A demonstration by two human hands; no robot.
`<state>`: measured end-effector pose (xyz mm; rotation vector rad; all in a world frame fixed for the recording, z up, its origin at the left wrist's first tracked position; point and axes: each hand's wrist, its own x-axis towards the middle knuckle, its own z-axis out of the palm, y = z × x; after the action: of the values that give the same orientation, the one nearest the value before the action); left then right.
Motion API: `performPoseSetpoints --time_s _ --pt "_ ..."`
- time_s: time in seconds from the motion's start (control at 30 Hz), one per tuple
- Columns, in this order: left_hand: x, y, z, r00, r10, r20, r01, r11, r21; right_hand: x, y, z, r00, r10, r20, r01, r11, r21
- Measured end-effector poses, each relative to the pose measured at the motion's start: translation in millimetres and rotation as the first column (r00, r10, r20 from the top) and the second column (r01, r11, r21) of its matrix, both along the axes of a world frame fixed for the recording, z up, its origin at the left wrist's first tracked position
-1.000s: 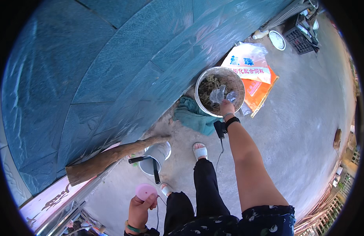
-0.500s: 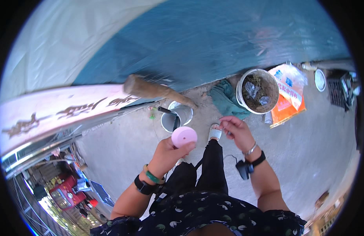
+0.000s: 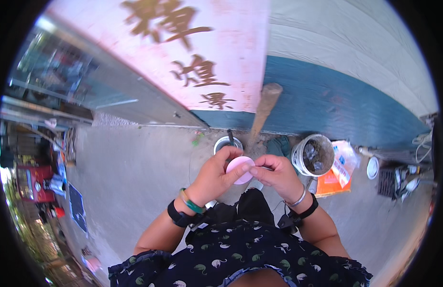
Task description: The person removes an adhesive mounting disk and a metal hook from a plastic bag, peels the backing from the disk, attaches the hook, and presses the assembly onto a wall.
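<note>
A flat, round pink disc (image 3: 239,171) is held up in front of my body at the middle. My left hand (image 3: 214,173) grips its left side, with the thumb lying across the face. At the disc's right edge, the thumb and fingers of my right hand (image 3: 278,176) are pinched together and touch it. Something thin and greyish shows between those right fingers, too small to name. The middle of the disc is partly covered by my left thumb.
Beyond my hands stands a pale bucket (image 3: 221,143) with a dark handle in it. A wooden post (image 3: 267,107) leans by the blue tarp wall (image 3: 317,95). Rightward are a bucket of soil (image 3: 318,155) and an orange bag (image 3: 331,185). A pink banner (image 3: 159,48) hangs ahead.
My right hand has moved left to the disc and now touches its edge. The view has swung, with the banner now larger and further into the frame.
</note>
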<state>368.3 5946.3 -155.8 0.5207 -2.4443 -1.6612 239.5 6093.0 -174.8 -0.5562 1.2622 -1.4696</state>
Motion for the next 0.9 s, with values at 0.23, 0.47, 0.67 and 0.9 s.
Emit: performPoseSetpoints --time_s 0.23,0.47,0.67,0.9 --pt "140 -47 43 0.989 0.148 0.004 -0.105 0.681 0.724 120 -65 38 0.995 -0.007 -0.102 0.011 0.999 0.038" --pt "287 -82 42 0.942 0.336 -0.022 -0.16 0.506 0.847 244 -137 63 0.783 -0.174 -0.598 -0.019 0.953 -0.302" --pt "372 -97 50 0.843 0.532 -0.075 -0.252 0.514 0.82 339 -189 73 0.551 -0.241 -0.799 -0.257 0.862 -0.437" --pt "434 -114 58 0.699 0.704 -0.127 -0.359 0.498 0.789 389 -235 87 0.39 -0.174 -0.904 -0.536 0.755 -0.376"
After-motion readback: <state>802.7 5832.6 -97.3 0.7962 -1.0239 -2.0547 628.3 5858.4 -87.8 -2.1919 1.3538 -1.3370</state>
